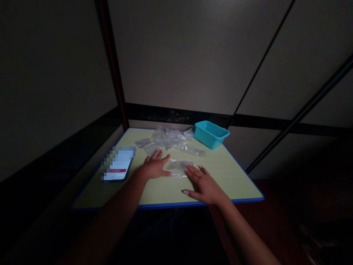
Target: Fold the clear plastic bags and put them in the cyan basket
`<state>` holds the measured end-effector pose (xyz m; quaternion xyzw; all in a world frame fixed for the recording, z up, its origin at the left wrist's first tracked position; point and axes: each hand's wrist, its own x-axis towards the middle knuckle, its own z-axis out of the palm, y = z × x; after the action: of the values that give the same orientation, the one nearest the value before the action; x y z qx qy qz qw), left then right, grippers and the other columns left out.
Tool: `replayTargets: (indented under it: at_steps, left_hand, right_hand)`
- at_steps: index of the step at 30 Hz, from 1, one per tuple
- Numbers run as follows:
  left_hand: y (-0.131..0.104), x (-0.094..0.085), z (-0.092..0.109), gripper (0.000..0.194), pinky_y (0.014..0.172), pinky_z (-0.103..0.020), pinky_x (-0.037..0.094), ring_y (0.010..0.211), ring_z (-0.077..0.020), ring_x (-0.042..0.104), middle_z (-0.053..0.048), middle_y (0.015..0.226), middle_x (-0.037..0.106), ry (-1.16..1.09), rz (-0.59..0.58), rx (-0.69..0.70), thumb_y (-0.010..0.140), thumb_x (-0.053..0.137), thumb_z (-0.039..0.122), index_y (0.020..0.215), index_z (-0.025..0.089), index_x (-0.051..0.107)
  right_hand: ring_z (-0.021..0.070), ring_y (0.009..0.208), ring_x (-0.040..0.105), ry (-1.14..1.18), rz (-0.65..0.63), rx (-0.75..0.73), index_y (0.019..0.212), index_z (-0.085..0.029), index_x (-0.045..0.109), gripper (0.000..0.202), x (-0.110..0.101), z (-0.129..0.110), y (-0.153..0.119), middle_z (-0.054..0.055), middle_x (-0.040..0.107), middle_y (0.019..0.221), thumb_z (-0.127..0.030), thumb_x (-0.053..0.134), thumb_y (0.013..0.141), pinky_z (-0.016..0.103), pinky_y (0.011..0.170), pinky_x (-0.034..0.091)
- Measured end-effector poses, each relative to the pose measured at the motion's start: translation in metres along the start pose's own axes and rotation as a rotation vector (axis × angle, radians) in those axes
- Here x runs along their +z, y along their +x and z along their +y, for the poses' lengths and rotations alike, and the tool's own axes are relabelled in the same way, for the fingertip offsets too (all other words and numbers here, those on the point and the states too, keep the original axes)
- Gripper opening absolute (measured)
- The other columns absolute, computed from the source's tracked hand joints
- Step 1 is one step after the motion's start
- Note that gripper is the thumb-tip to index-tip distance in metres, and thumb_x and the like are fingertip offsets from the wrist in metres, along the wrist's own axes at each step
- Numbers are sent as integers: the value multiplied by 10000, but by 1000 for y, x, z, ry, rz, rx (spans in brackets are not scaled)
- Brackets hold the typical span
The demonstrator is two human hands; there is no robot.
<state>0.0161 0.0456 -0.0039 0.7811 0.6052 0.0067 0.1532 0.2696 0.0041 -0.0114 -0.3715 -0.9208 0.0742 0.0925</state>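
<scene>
A clear plastic bag [179,167] lies flat on the pale table between my two hands. My left hand [157,165] is open, its fingers spread, with the thumb touching the bag's left edge. On the other side, my right hand [203,184] is open and palm down, its fingertips resting on the bag's right edge. Just beyond my left hand is a loose pile of crumpled clear plastic bags [168,139], spread over the back of the table.
A turquoise plastic basin [211,135] stands at the table's back right corner. To the left lies a phone [119,163] with its screen lit, partly pixelated. The table [231,180] has a blue edge and stands against the walls behind and at the left.
</scene>
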Motion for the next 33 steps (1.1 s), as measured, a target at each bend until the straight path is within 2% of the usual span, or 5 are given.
replayTargets:
  at_steps: [6, 25, 33]
  left_hand:
    - [-2, -2, 2, 914, 1045, -568, 144, 1387, -325, -90, -133, 1527, 19, -8, -21, 5, 700, 565, 654, 1453, 306, 182]
    - [0, -1, 0, 868, 1058, -552, 146, 1386, -320, -86, -123, 1526, 33, 2, -18, 22, 721, 557, 650, 1444, 323, 207]
    - [-1, -3, 2, 855, 1059, -556, 143, 1385, -319, -88, -114, 1528, 31, 30, -43, 6, 741, 544, 642, 1448, 330, 178]
  right_hand:
    - [266, 1373, 221, 3, -17, -24, 1439, -225, 267, 760, -1, -1, 1, 110, 206, 1502, -601, 486, 816, 548, 1097, 92]
    - [254, 1366, 242, -19, -60, -63, 1430, -193, 293, 712, -3, -2, 2, 115, 190, 1501, -599, 409, 857, 541, 1103, 47]
    - [235, 1372, 230, -20, -66, -83, 1449, -222, 229, 679, -1, 0, 2, 102, 212, 1501, -580, 363, 887, 538, 1103, 57]
